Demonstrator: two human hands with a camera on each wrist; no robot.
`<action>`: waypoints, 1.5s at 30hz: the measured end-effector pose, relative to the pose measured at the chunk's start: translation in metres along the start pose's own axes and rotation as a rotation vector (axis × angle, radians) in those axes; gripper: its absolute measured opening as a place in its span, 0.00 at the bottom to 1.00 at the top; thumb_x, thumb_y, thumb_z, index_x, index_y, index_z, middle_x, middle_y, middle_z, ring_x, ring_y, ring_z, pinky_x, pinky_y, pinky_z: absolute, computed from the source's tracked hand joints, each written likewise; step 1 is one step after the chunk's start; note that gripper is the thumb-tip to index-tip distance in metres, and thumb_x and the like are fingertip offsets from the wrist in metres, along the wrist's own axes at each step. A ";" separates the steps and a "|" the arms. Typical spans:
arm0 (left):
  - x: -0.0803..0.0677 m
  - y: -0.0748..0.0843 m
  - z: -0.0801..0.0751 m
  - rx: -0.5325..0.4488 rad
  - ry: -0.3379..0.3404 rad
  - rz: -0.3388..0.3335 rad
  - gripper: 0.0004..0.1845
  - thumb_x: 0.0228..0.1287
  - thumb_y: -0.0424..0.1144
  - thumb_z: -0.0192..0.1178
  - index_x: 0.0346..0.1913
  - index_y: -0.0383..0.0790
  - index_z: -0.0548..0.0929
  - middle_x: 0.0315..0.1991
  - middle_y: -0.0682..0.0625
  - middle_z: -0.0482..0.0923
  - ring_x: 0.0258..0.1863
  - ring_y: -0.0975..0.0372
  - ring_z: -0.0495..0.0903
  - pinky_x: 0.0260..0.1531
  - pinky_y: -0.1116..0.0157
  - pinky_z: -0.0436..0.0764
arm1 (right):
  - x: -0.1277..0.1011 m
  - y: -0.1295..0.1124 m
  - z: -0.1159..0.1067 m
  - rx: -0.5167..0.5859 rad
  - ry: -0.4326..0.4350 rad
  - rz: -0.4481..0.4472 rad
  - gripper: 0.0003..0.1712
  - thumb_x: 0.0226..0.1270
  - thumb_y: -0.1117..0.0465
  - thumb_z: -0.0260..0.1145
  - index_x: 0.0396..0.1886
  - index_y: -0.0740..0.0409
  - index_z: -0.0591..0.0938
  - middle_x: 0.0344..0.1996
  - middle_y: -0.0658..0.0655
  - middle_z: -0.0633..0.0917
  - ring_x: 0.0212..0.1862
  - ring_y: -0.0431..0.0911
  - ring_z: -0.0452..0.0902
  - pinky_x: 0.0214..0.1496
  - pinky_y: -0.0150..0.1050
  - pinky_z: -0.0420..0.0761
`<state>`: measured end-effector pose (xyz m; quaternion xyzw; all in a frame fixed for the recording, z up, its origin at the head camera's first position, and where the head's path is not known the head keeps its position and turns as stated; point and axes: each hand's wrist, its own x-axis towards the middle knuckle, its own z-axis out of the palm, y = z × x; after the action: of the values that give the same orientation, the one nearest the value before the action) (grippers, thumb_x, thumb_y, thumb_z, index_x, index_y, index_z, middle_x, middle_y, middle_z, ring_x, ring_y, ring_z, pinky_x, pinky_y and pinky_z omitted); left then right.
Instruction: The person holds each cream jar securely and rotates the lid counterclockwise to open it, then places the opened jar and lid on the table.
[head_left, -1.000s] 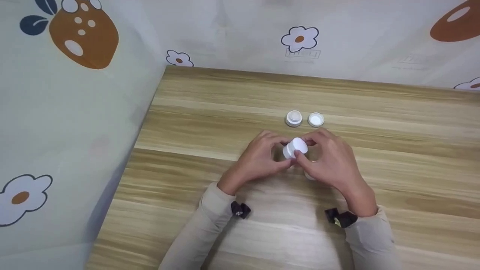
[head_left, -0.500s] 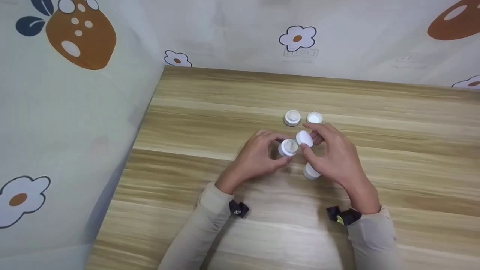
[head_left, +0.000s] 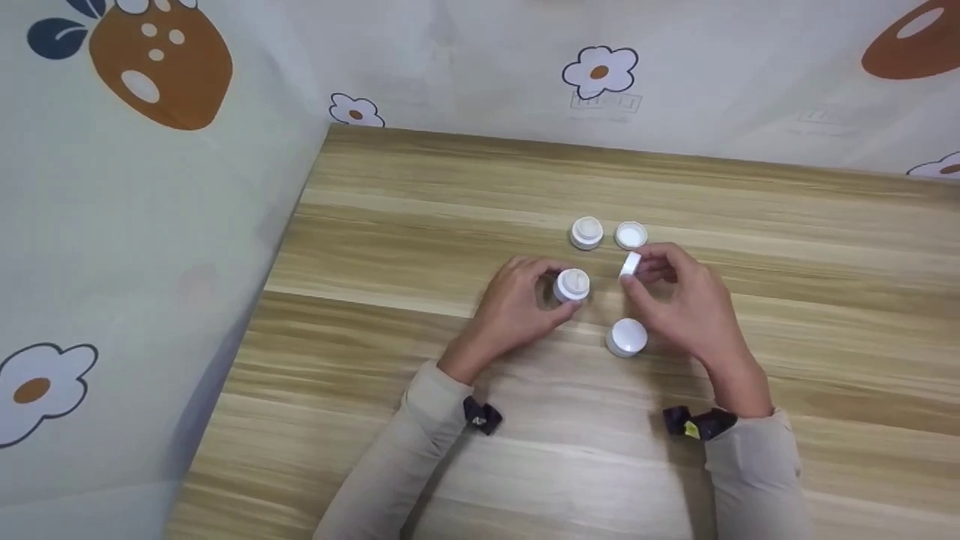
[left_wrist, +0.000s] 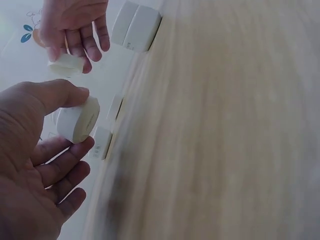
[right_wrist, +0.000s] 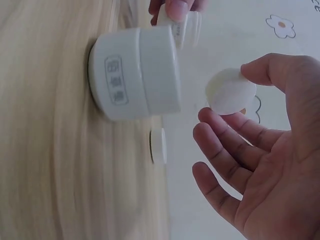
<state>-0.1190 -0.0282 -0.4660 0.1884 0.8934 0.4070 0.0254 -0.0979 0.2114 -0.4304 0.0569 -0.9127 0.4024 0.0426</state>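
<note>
My left hand holds a small white open jar between thumb and fingers. In the left wrist view that jar is tilted, with the thumb on its upper side. To its right, my right hand pinches a white round lid on edge; the right wrist view shows the lid between thumb and fingertips. A lidded white jar stands on the table below the right hand, print on its side. Behind the hands stand another open jar and an upturned lid.
The wood-grain table meets a pale patterned wall covering at the back and on the left. Each wrist wears a dark strap-like device.
The lid has come off the jar in my left hand. My right hand has carried it away to the right and turned it on edge, uncovering the lidded jar below.
</note>
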 end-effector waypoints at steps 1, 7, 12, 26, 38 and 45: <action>0.001 -0.001 0.001 0.001 0.000 -0.002 0.25 0.61 0.49 0.76 0.59 0.43 0.87 0.55 0.50 0.90 0.61 0.54 0.82 0.68 0.56 0.76 | 0.000 0.003 -0.001 0.012 -0.002 0.008 0.19 0.69 0.60 0.73 0.56 0.63 0.84 0.42 0.60 0.92 0.44 0.41 0.87 0.55 0.37 0.82; 0.008 -0.004 0.004 0.027 -0.041 -0.057 0.25 0.62 0.52 0.76 0.59 0.47 0.87 0.56 0.53 0.90 0.63 0.55 0.81 0.69 0.54 0.73 | 0.001 0.026 -0.003 0.095 -0.090 0.116 0.21 0.70 0.57 0.74 0.57 0.64 0.83 0.45 0.63 0.92 0.41 0.25 0.82 0.51 0.20 0.78; 0.015 -0.005 0.004 0.063 -0.051 -0.099 0.26 0.61 0.55 0.76 0.60 0.48 0.87 0.58 0.54 0.88 0.63 0.55 0.79 0.70 0.52 0.68 | 0.008 0.034 -0.003 0.137 -0.151 0.208 0.24 0.70 0.54 0.74 0.58 0.64 0.82 0.48 0.64 0.91 0.43 0.29 0.84 0.47 0.20 0.80; 0.040 -0.003 0.017 0.161 -0.065 -0.124 0.27 0.61 0.56 0.76 0.62 0.54 0.86 0.63 0.56 0.86 0.62 0.57 0.76 0.68 0.53 0.67 | 0.017 0.048 -0.003 -0.032 -0.110 0.119 0.22 0.66 0.54 0.78 0.52 0.64 0.85 0.42 0.63 0.90 0.43 0.48 0.84 0.45 0.24 0.75; 0.057 -0.004 0.018 0.145 -0.043 -0.129 0.27 0.61 0.57 0.76 0.61 0.55 0.86 0.62 0.55 0.85 0.63 0.57 0.76 0.71 0.52 0.64 | 0.036 0.053 -0.002 -0.139 -0.103 0.113 0.23 0.63 0.52 0.77 0.52 0.61 0.85 0.44 0.60 0.86 0.43 0.52 0.80 0.48 0.43 0.74; 0.065 -0.004 0.015 0.178 -0.046 -0.149 0.28 0.61 0.58 0.75 0.63 0.56 0.85 0.63 0.56 0.85 0.63 0.58 0.76 0.69 0.54 0.66 | 0.045 0.053 0.002 -0.139 -0.102 0.133 0.24 0.63 0.51 0.77 0.54 0.60 0.85 0.45 0.60 0.87 0.48 0.54 0.81 0.52 0.46 0.73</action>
<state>-0.1773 0.0034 -0.4726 0.1321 0.9367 0.3187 0.0594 -0.1497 0.2421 -0.4654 0.0135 -0.9412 0.3365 -0.0271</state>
